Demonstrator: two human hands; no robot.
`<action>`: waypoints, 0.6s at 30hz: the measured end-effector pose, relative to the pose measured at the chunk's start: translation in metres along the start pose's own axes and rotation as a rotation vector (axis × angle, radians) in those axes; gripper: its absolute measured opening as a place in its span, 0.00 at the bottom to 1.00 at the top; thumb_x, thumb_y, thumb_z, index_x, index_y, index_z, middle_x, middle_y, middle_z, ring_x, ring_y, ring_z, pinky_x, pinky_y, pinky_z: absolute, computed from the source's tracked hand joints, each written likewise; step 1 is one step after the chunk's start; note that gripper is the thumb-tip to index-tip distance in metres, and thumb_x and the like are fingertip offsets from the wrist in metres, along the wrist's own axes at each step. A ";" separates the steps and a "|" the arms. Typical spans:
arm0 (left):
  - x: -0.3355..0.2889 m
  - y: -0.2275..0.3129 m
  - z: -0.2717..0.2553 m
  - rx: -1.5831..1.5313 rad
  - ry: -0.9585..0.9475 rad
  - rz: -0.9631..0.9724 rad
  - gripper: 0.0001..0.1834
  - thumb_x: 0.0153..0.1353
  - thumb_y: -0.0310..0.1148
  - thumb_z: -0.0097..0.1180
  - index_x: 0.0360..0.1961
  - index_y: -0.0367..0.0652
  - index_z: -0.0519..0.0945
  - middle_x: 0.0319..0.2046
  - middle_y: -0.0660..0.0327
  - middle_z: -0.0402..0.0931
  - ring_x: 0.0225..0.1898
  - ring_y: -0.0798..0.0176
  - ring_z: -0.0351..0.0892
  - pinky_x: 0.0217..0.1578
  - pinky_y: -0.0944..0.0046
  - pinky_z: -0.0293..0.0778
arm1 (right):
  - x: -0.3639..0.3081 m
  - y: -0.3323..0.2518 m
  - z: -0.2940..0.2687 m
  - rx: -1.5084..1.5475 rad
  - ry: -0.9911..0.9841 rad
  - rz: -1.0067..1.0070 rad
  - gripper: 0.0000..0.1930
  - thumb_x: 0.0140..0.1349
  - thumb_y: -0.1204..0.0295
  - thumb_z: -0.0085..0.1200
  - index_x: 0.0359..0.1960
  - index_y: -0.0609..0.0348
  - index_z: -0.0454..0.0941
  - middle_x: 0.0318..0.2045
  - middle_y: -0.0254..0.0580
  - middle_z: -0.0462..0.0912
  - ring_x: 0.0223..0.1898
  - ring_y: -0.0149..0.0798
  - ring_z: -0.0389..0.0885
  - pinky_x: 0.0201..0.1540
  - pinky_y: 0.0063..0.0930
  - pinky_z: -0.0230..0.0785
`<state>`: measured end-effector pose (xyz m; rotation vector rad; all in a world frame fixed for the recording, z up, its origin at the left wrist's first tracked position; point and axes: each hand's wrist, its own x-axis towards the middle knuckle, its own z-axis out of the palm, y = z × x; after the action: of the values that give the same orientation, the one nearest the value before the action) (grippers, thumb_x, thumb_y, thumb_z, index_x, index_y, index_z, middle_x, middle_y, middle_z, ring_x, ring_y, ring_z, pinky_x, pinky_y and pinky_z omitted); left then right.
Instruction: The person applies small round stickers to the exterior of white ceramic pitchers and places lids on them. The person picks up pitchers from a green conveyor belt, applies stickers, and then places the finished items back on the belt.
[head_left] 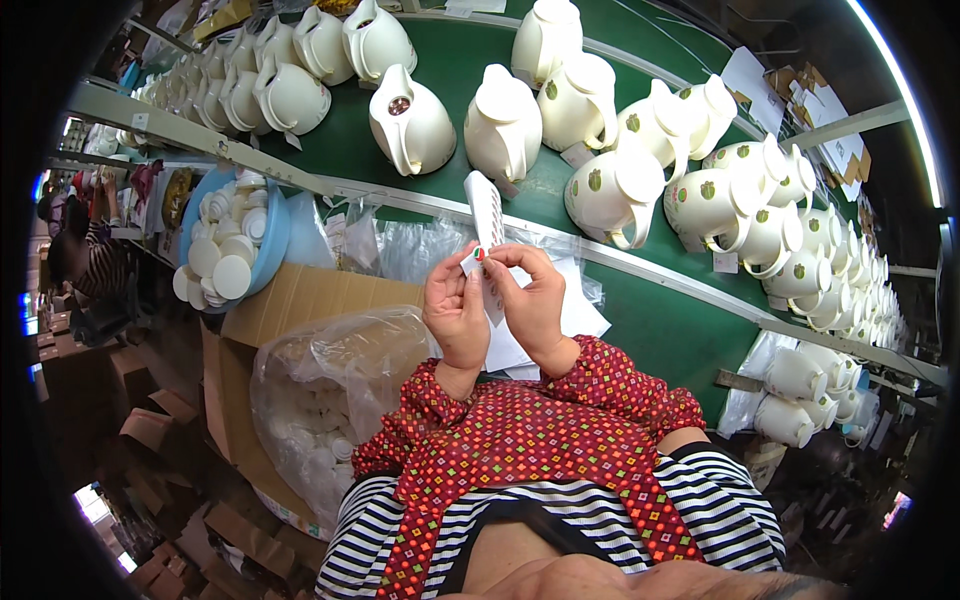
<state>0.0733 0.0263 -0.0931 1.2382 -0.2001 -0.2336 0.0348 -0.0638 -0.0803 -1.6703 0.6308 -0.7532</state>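
My left hand (457,315) and my right hand (535,302) meet above the bench edge, fingertips close together. Between them is a small round red and green sticker (479,254) at the tip of a little white paper piece. My left thumb and fingers pinch the white paper; my right thumb and index finger close on the sticker's side. Just beyond the fingers a long white printed strip (484,200) stands up, its lower part hidden behind my hands. White paper sheets (585,312) lie beneath my right hand.
Cream lidded jugs (503,122) stand in rows along the green bench (650,312). To the left, a blue basin (272,235) holds white lids, near a cardboard box (285,285) lined with a plastic bag of white parts. Clear bags (400,248) lie along the metal rail.
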 end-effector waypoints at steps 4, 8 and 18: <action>0.004 -0.017 -0.016 0.134 -0.098 0.099 0.18 0.73 0.15 0.48 0.62 0.32 0.70 0.63 0.43 0.77 0.62 0.57 0.80 0.63 0.62 0.76 | 0.003 0.001 -0.002 0.317 -0.108 0.381 0.04 0.65 0.75 0.66 0.38 0.63 0.86 0.34 0.35 0.87 0.39 0.30 0.83 0.44 0.25 0.74; 0.012 -0.034 -0.033 0.321 -0.180 0.243 0.19 0.73 0.14 0.48 0.63 0.33 0.69 0.62 0.43 0.78 0.62 0.56 0.81 0.63 0.62 0.76 | 0.014 -0.003 -0.011 0.500 -0.238 0.710 0.07 0.69 0.72 0.64 0.40 0.65 0.86 0.34 0.32 0.86 0.37 0.26 0.81 0.44 0.22 0.72; 0.056 -0.088 -0.119 0.146 0.161 -0.454 0.31 0.63 0.14 0.60 0.67 0.31 0.65 0.65 0.46 0.73 0.63 0.56 0.77 0.65 0.59 0.72 | 0.043 -0.022 -0.037 0.607 -0.261 0.615 0.09 0.65 0.83 0.65 0.44 0.65 0.79 0.40 0.37 0.85 0.43 0.31 0.85 0.52 0.25 0.77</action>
<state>0.1539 0.0913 -0.2126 1.4315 0.2107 -0.5159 0.0354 -0.1143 -0.0471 -0.9148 0.6053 -0.2299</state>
